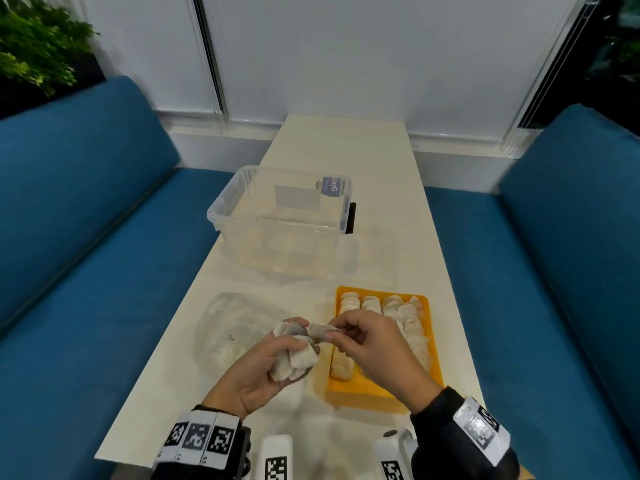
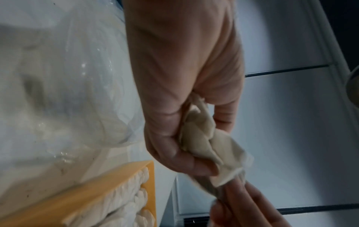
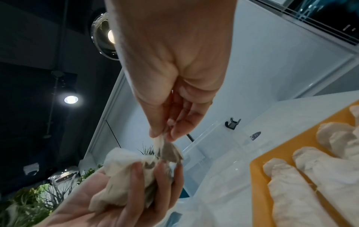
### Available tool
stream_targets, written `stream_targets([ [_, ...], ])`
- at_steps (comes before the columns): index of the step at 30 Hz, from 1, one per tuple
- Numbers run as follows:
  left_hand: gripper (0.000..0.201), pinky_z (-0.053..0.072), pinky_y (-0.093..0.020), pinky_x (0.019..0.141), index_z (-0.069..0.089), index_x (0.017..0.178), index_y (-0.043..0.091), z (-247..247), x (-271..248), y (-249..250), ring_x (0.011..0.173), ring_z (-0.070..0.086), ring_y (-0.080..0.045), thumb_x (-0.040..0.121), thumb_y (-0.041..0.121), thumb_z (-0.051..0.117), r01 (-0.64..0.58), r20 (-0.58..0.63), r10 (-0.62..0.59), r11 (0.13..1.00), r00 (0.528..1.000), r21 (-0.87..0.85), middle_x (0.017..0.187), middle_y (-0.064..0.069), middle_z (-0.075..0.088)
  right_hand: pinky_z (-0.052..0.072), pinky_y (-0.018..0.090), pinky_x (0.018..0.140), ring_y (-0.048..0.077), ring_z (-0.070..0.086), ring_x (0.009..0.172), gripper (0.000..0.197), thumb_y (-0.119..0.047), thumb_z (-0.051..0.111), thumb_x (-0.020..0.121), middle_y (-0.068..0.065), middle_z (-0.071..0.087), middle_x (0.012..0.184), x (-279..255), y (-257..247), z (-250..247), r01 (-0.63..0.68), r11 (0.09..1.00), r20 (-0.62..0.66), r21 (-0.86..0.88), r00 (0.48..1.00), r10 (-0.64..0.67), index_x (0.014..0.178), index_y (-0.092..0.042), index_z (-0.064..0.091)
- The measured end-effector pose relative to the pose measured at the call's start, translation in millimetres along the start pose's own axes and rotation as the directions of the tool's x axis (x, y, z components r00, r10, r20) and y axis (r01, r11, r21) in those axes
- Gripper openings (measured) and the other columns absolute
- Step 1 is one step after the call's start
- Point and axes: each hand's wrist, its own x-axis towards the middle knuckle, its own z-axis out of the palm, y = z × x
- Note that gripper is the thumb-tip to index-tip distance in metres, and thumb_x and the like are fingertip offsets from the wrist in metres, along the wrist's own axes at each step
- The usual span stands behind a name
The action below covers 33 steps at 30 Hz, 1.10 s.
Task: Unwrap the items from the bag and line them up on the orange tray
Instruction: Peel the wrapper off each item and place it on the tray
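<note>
Between the hands, a wrapped bundle (image 1: 292, 355) sits in the curled left hand (image 1: 256, 370); the right hand (image 1: 372, 344) pinches its wrapper end (image 1: 320, 330). Tray (image 1: 349, 391) under right hand, bag (image 1: 235, 327) beyond left.

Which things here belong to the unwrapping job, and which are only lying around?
Belong to the job:
- wrapped item, held by the left hand
- wrapper end, pinched by the right hand
- plastic bag
- orange tray
- white pieces lined up on it

Lying around:
- clear plastic box
- blue sofas
- plant
</note>
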Motion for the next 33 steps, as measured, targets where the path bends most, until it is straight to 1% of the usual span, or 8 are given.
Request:
stream_targets([
  [4, 0.023, 0.055, -0.025, 0.057, 0.059, 0.091, 0.012, -6, -3, -2, 0.067, 0.068, -0.019, 0.077, -0.005, 0.055, -0.05, -0.099, 0.039, 0.992, 0.994, -0.115, 0.086, -0.016, 0.069, 0.052, 0.024, 0.064, 0.007, 0.059, 0.066, 0.013, -0.019, 0.064, 0.088, -0.009, 0.064, 0.073, 1, 7, -12, -0.023, 0.997, -0.009, 0.07, 1.0, 0.024, 0.084, -0.032, 0.064],
  [7, 0.021, 0.057, -0.024, 0.054, 0.06, 0.096, 0.01, -13, -9, -3, 0.065, 0.069, -0.019, 0.087, -0.001, 0.044, -0.112, -0.15, 0.083, 0.975, 0.985, -0.194, 0.087, -0.017, 0.072, 0.051, 0.019, 0.064, 0.005, 0.059, 0.067, 0.015, -0.017, 0.063, 0.088, -0.005, 0.066, 0.082, 1, 14, -28, -0.029, 0.995, -0.066, 0.096, 0.997, 0.036, 0.085, -0.031, 0.064],
  [9, 0.022, 0.057, -0.023, 0.056, 0.061, 0.1, 0.01, -19, -14, -4, 0.067, 0.067, -0.02, 0.088, 0.003, 0.044, -0.149, -0.17, 0.115, 0.966, 0.979, -0.209, 0.093, -0.017, 0.071, 0.052, 0.02, 0.069, 0.006, 0.06, 0.074, 0.012, -0.019, 0.063, 0.089, -0.012, 0.065, 0.086, 2, 21, -42, -0.047, 0.999, -0.073, 0.022, 0.996, 0.049, 0.088, -0.031, 0.064],
  [11, 0.022, 0.057, -0.022, 0.058, 0.061, 0.101, 0.01, -24, -18, -6, 0.07, 0.066, -0.021, 0.089, 0.006, 0.043, -0.183, -0.195, 0.141, 0.959, 0.971, -0.218, 0.096, -0.018, 0.07, 0.047, 0.012, 0.068, 0.002, 0.058, 0.077, 0.009, -0.021, 0.06, 0.091, -0.017, 0.062, 0.086, 3, 30, -55, -0.081, 0.993, -0.006, -0.089, 0.997, 0.081, 0.094, -0.026, 0.066],
  [14, 0.02, 0.057, -0.022, 0.059, 0.059, 0.101, 0.008, -29, -24, -10, 0.066, 0.069, -0.02, 0.09, 0.009, 0.042, -0.231, -0.224, 0.178, 0.943, 0.958, -0.24, 0.089, -0.017, 0.072, 0.041, 0.008, 0.065, 0.001, 0.054, 0.078, 0.009, -0.024, 0.059, 0.091, -0.011, 0.062, 0.087, 7, 47, -65, -0.11, 0.959, 0.118, -0.26, 0.982, 0.144, 0.097, -0.025, 0.065],
  [24, 0.02, 0.058, -0.022, 0.063, 0.06, 0.101, 0.011, -28, -28, -16, 0.068, 0.07, -0.02, 0.09, 0.01, 0.043, -0.245, -0.267, 0.191, 0.951, 0.945, -0.187, 0.09, -0.014, 0.073, 0.047, 0.023, 0.071, 0.009, 0.056, 0.072, 0.009, -0.022, 0.067, 0.085, -0.006, 0.061, 0.08, 23, 87, -43, -0.222, 0.895, 0.438, -0.386, 0.81, 0.389, 0.09, -0.018, 0.06],
  [28, 0.02, 0.058, -0.023, 0.06, 0.061, 0.1, 0.011, -24, -24, -13, 0.068, 0.07, -0.02, 0.091, 0.009, 0.043, -0.228, -0.251, 0.181, 0.959, 0.951, -0.169, 0.091, -0.014, 0.073, 0.046, 0.021, 0.065, 0.006, 0.055, 0.055, 0.012, -0.018, 0.069, 0.084, 0.001, 0.064, 0.075, 30, 94, -36, -0.302, 0.877, 0.507, -0.374, 0.725, 0.466, 0.085, -0.019, 0.058],
  [33, 0.019, 0.058, -0.023, 0.063, 0.061, 0.098, 0.011, -17, -18, -11, 0.071, 0.07, -0.02, 0.09, 0.009, 0.044, -0.218, -0.244, 0.175, 0.963, 0.954, -0.161, 0.091, -0.014, 0.073, 0.044, 0.018, 0.062, 0.005, 0.057, 0.054, 0.015, -0.018, 0.069, 0.083, -0.003, 0.063, 0.064, 42, 96, -32, -0.295, 0.86, 0.465, -0.416, 0.744, 0.48, 0.083, -0.018, 0.055],
])
